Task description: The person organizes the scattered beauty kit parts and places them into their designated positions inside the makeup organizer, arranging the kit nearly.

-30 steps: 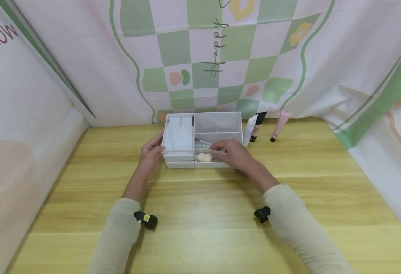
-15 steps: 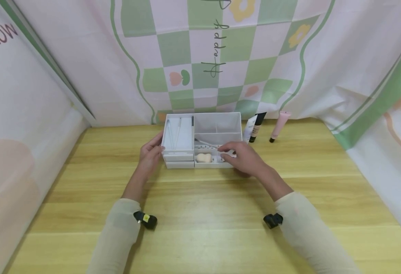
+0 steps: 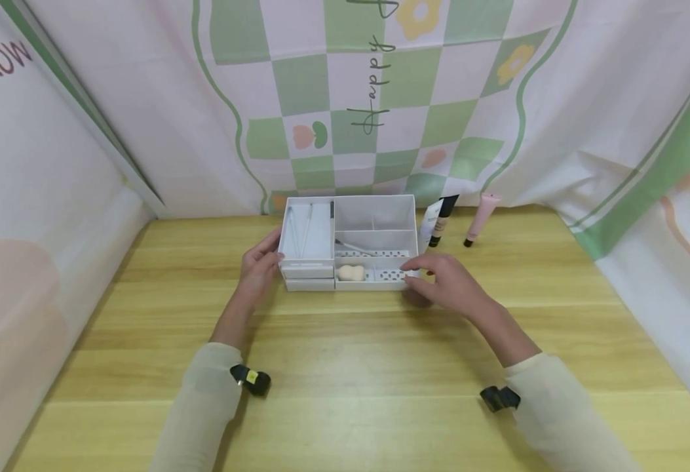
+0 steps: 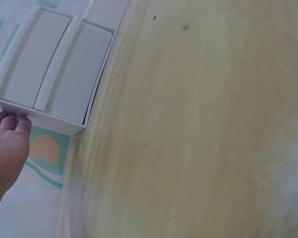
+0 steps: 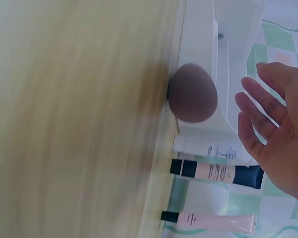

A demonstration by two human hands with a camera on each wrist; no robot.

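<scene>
Your left hand (image 3: 257,267), fingers loosely extended, touches white organizer (image 3: 374,241) on left (likely to steady it); your right hand (image 3: 449,282), relaxed, holds nothing above organizer's right front end.

White organizer (image 3: 380,239), upright on the wooden surface (image 3: 345,367), with two stacked drawers (image 3: 308,271) at its left front and open compartments at its right. A cream, waisted sponge (image 3: 352,273) lies in its front compartment; a brown, egg-shaped object (image 5: 192,92) sits by its right front corner.
</scene>
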